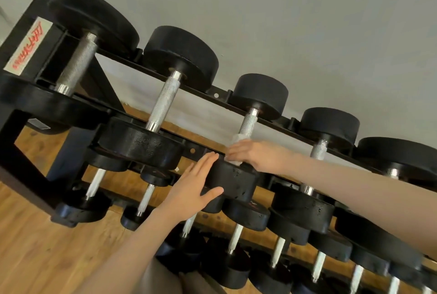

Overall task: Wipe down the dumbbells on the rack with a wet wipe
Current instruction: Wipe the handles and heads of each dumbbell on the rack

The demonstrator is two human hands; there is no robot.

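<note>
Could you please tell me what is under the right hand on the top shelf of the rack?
A white wet wipe is bunched under the right hand, against the third dumbbell's handle and near head. How much of the wipe lies beneath the palm is hidden. The left hand rests flat on that head.

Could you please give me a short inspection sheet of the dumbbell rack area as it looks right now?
Surface: black rack, tiers of dumbbells.
Job's things: white wipe on the third dumbbell of the top tier, at its handle's near end.
Clutter: nothing seen.
Hands: right hand grips the wipe; left hand flat against that dumbbell's near head, fingers straight.
Cables: nothing seen.
Surroundings: wooden floor, grey wall.
</note>
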